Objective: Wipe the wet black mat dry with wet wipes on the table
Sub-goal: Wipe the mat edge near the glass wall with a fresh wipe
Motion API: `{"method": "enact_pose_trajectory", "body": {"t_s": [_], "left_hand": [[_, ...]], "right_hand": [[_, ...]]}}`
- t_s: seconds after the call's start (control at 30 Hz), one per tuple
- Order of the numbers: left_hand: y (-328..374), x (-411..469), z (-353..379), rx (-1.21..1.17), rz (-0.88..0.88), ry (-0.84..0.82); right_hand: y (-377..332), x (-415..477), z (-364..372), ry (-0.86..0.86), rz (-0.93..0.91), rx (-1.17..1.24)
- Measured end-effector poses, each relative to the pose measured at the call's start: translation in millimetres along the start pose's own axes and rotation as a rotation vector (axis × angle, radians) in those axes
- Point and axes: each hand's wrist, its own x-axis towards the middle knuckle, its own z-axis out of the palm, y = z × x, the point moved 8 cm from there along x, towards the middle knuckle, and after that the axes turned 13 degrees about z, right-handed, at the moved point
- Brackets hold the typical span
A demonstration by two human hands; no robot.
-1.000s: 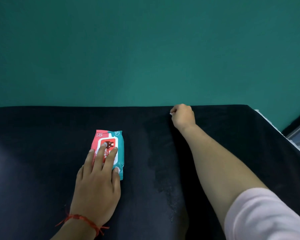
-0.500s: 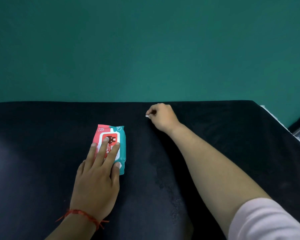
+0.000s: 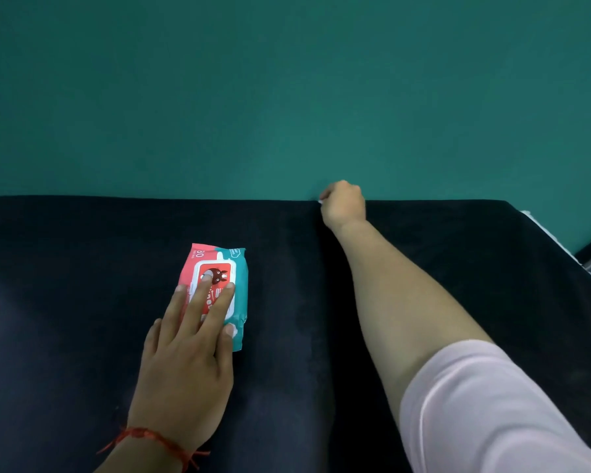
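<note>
A black mat point(image 3: 82, 268) covers the table, whose pale edge point(image 3: 527, 213) peeks out at the far right corner, and a plain teal wall point(image 3: 287, 97) rises behind it. A red and teal pack of wipes point(image 3: 236, 268) lies flat on the mat, left of the middle. The person's left hand point(image 3: 185, 363) rests palm down on the near half of the pack, fingers straight and slightly spread, gripping nothing. A red string point(image 3: 151, 436) circles that wrist. The right arm, in a pale pink sleeve point(image 3: 492, 404), stretches well forward across the mat. The right hand point(image 3: 343, 203) sits at the mat's far edge, against the wall, curled into a fist. A small white scrap, the wipe point(image 3: 320, 201), sticks out at the fist's left side, held inside the curled fingers and touching the mat.
</note>
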Motion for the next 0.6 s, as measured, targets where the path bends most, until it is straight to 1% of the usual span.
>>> {"method": "enact_pose_trajectory", "body": {"t_s": [0.17,0.23,0.33,0.5,0.6], "left_hand": [[1.0,-0.2,-1.7,0.001,-0.001,-0.008],[1.5,-0.3,-1.8,0.005,0.001,-0.017],[0.8,1.4,0.5,0.007,-0.004,-0.031],[3.2,0.8,-2.5,0.018,0.009,-0.037],[4.0,2.2,-3.6,0.009,0.005,-0.057]], "right_hand": [[-39.6,-53.4,36.2,-0.166,-0.183,0.07],[-39.7,-78.0,41.0,-0.216,-0.244,0.095],[-29.8,-97.4,39.0,-0.265,-0.298,0.047],[-12.4,-126.3,14.7,-0.425,-0.229,-0.031],[2.4,-150.5,-2.4,-0.473,-0.154,0.07]]}}
